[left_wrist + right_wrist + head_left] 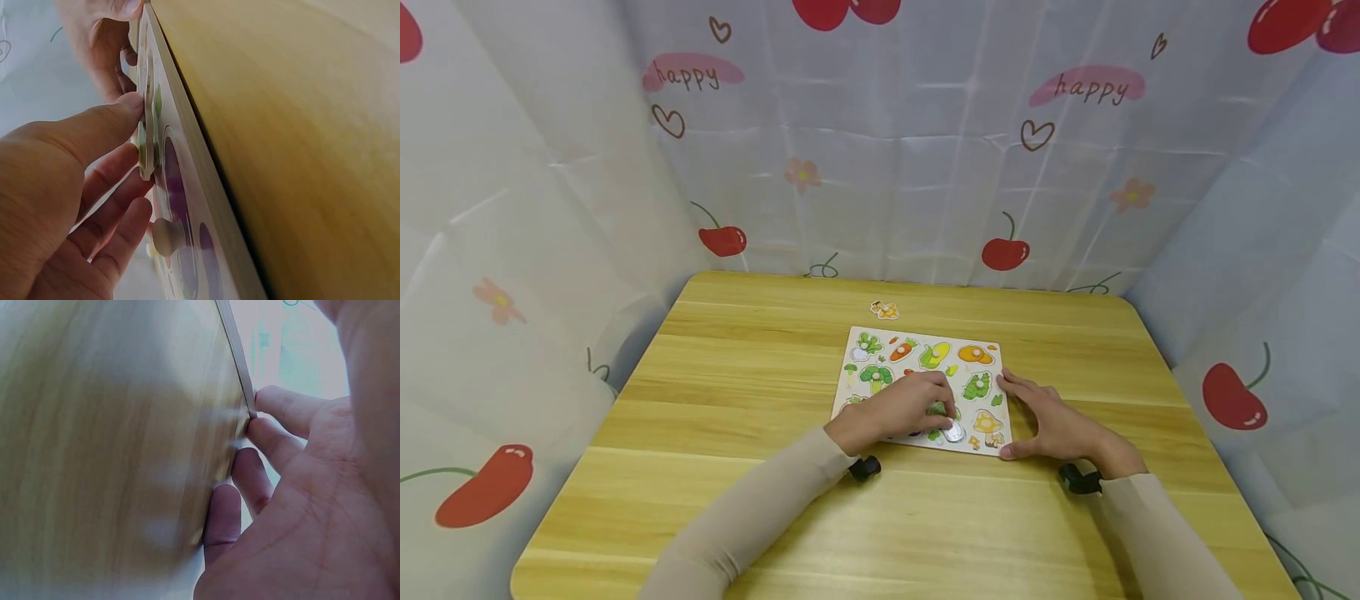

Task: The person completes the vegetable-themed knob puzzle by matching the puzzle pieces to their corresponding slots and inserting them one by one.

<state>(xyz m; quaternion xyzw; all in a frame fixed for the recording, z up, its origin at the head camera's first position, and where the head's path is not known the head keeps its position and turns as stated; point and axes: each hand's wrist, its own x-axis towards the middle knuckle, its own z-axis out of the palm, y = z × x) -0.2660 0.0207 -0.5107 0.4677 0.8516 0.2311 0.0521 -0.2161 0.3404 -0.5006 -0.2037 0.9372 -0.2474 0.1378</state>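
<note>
A wooden peg puzzle board [958, 332] with painted vegetables lies on the table. Over its lower middle, my left hand [904, 407] pinches a thin puzzle piece [954, 432], white at the bottom with green above. In the left wrist view, the thumb and fingers of the left hand [94, 156] hold this piece [148, 134] by its edges, tilted close against the board; its picture is mostly hidden. My right hand [1060, 425] touches the board's right side with spread fingers, the thumb by the near corner. The right wrist view shows fingertips [253, 465] along the board's edge.
One loose yellow-orange mushroom-like piece [886, 311] lies behind the board. Carrot [902, 350], corn [936, 356], broccoli [876, 377] and pumpkin [975, 355] pictures show on the board. The wooden table [737, 358] is enclosed by a cherry-printed curtain [895, 167].
</note>
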